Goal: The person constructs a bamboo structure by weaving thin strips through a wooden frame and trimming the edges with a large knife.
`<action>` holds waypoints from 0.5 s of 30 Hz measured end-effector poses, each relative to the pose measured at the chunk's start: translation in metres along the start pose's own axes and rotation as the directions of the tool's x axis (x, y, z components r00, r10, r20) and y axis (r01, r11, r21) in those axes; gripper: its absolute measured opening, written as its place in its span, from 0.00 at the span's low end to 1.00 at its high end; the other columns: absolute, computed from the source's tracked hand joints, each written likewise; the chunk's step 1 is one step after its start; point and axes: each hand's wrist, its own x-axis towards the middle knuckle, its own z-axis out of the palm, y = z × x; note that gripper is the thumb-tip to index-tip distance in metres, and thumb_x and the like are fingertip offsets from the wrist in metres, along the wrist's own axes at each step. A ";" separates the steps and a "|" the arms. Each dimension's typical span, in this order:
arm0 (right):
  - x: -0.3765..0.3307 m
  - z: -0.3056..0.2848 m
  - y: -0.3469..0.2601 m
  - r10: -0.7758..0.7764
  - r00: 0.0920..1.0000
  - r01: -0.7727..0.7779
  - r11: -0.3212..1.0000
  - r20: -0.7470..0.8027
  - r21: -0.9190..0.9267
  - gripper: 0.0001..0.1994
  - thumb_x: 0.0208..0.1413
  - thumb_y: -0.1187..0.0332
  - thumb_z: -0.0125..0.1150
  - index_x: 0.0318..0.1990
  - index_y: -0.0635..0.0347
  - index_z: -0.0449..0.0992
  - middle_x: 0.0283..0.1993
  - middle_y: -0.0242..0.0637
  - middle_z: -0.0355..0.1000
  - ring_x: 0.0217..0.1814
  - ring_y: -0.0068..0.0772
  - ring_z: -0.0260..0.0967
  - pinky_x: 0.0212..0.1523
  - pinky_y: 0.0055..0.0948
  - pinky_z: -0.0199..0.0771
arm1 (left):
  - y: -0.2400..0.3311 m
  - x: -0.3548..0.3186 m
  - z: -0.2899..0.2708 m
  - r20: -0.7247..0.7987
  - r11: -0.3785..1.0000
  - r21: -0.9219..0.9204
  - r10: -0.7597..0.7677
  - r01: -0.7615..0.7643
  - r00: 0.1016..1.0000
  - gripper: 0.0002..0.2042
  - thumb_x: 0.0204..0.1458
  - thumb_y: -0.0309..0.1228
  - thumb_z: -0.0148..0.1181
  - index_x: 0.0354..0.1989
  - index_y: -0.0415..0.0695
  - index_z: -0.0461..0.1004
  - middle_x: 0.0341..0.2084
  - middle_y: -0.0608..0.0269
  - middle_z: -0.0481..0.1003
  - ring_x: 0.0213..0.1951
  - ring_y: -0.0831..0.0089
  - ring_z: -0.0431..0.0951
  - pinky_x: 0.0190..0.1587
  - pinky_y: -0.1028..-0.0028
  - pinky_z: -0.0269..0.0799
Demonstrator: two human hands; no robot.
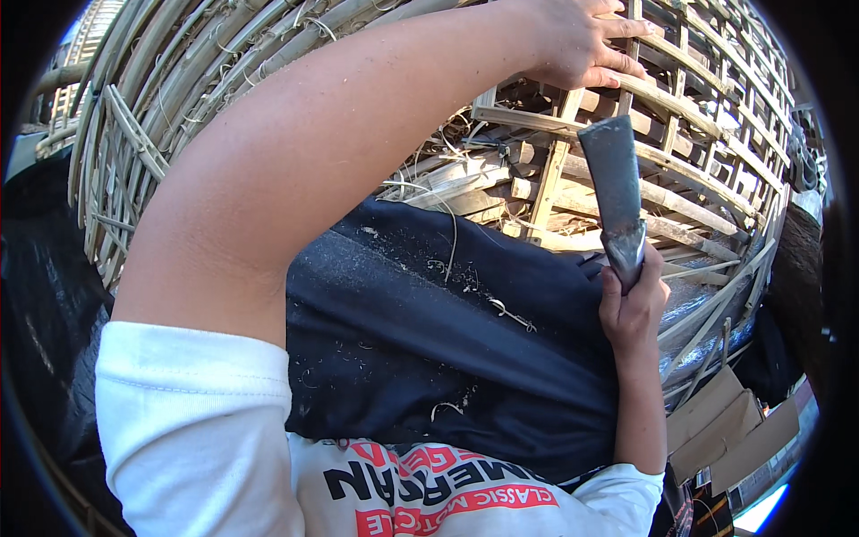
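Observation:
My right hand (637,291) is wrapped round the handle of a broad-bladed chopping knife (612,174). Its dark, square-ended blade points up and away from me, in front of the lattice. Far out at the top, my left hand (577,45) reaches across with its fingers stretched out, resting on the slats of a bamboo lattice (684,112). The thumb side of that hand is partly cut off by the picture's upper edge. Beneath the knife stands a pale upright strip (553,174) of the lattice. A dark cloth (429,295) strewn with thin shavings covers my lap.
Long bamboo strips (192,67) with curled fibres lie in a heap at the upper left. Split bamboo pieces (465,183) are piled beyond the cloth. An opened cardboard box (716,421) sits at the lower right, near thin sticks (716,291) and shiny plastic sheeting.

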 end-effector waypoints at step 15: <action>0.006 0.013 0.020 0.040 0.992 0.004 0.935 0.117 -0.355 0.22 0.58 0.60 0.63 0.51 0.65 0.66 0.29 0.48 0.75 0.24 0.54 0.74 0.26 0.45 0.74 | 0.000 0.007 -0.002 0.055 0.999 0.040 0.002 -0.004 0.999 0.25 0.66 0.52 0.35 0.69 0.65 0.61 0.74 0.59 0.48 0.70 0.59 0.54 0.70 0.41 0.42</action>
